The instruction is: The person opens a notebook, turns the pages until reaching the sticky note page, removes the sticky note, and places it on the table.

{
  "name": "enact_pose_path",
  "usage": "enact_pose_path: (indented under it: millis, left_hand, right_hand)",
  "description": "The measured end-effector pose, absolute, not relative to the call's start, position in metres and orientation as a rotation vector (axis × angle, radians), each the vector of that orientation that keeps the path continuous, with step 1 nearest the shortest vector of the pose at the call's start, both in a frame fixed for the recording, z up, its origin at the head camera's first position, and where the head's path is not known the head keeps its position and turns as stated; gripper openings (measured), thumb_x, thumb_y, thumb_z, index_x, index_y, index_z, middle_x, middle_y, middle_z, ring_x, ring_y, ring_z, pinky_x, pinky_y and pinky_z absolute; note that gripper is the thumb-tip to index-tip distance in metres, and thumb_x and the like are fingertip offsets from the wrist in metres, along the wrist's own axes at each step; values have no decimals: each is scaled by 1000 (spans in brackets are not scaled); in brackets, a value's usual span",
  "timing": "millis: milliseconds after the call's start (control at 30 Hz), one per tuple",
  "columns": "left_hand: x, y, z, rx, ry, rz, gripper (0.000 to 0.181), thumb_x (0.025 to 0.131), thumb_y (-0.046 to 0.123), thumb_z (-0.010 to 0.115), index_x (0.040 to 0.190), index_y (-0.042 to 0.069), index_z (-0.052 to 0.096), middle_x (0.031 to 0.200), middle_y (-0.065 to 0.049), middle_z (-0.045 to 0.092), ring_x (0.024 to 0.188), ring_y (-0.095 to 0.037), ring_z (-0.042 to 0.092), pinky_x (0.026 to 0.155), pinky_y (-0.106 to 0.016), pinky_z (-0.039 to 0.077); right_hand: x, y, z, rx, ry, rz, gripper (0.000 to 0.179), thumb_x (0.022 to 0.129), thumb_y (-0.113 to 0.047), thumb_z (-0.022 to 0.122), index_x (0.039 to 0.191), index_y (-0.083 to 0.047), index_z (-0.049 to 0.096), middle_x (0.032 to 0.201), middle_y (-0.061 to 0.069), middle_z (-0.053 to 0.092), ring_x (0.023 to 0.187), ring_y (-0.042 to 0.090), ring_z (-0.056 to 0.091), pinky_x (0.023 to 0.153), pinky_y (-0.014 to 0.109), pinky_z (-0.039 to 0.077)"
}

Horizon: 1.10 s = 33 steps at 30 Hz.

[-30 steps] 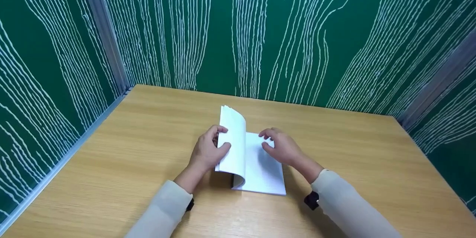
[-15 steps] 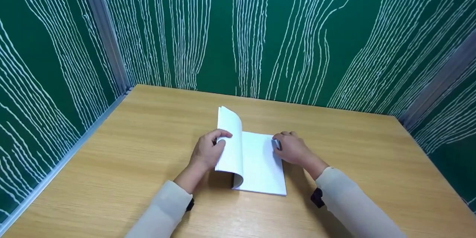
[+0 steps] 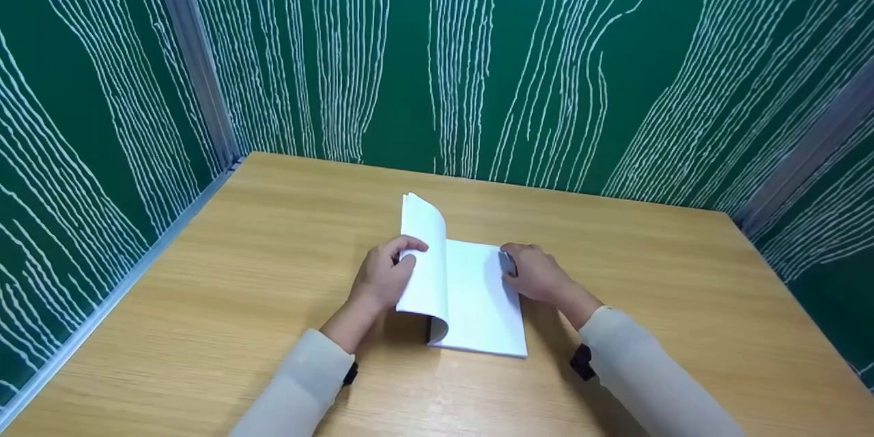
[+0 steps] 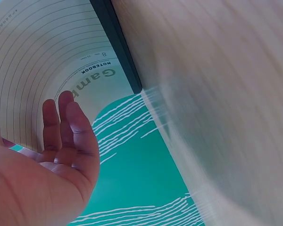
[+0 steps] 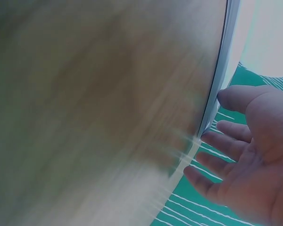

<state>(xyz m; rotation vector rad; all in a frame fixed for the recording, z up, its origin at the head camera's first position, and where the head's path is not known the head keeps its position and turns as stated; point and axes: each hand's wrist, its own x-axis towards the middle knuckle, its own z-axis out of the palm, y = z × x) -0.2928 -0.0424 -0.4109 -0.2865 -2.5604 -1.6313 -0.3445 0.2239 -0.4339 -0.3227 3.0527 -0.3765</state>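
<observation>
A notebook (image 3: 483,300) with white pages lies open on the table, its turned leaves (image 3: 425,266) standing up in a curve on the left. My left hand (image 3: 384,274) holds these leaves near their outer edge, thumb and index finger on the near face. The left wrist view shows the lined underside of the leaves (image 4: 33,61), printed with "NOTEBOOK", and the dark spine (image 4: 117,44); several fingers of the left hand (image 4: 61,160) are behind. My right hand (image 3: 539,273) pinches the notebook's right edge near its far corner. The right wrist view shows its thumb touching the edge (image 5: 220,70).
The wooden table (image 3: 239,300) extends around the notebook. Green panels (image 3: 403,82) with wavy white lines stand behind the table and at both sides, joined by grey corner posts (image 3: 194,48). Dark wrist devices (image 3: 582,362) sit under the sleeves.
My right hand has moved right, from above the page to the notebook's right edge. The left thumb has shifted up slightly, and the held leaves tilt a little further left.
</observation>
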Motion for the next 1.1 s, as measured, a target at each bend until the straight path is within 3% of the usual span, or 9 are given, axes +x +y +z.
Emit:
enact_pose_path:
  millis: [400, 767, 1100]
  left_hand:
    - [-293, -41, -410, -289, -2574, -1641, 25, 85, 24, 41, 100, 30, 60, 118, 11, 53, 100, -13, 49, 82, -34, 42]
    - [-290, -41, -408, -316, -2574, -1653, 24, 84, 34, 47, 104, 29, 61, 116, 11, 54, 100, -11, 50, 86, -33, 41]
    - [-292, -41, -409, -279, -2572, -1658, 23, 84, 32, 48, 103, 30, 61, 116, 12, 54, 104, -10, 49, 89, -34, 41]
  right_hand:
    - [-345, 224, -434, -328, 3044, -404, 51, 79, -21, 61, 127, -21, 42, 122, 7, 51, 113, 27, 43, 93, 48, 36]
    - [-345, 224, -433, -390, 3020, -579, 50, 79, -10, 60, 124, -23, 43, 120, 4, 49, 106, 22, 47, 90, 41, 41]
    - [-344, 224, -429, -440, 3126, -693, 65, 77, -6, 62, 133, -23, 33, 136, 8, 26, 98, 22, 50, 82, 36, 47]
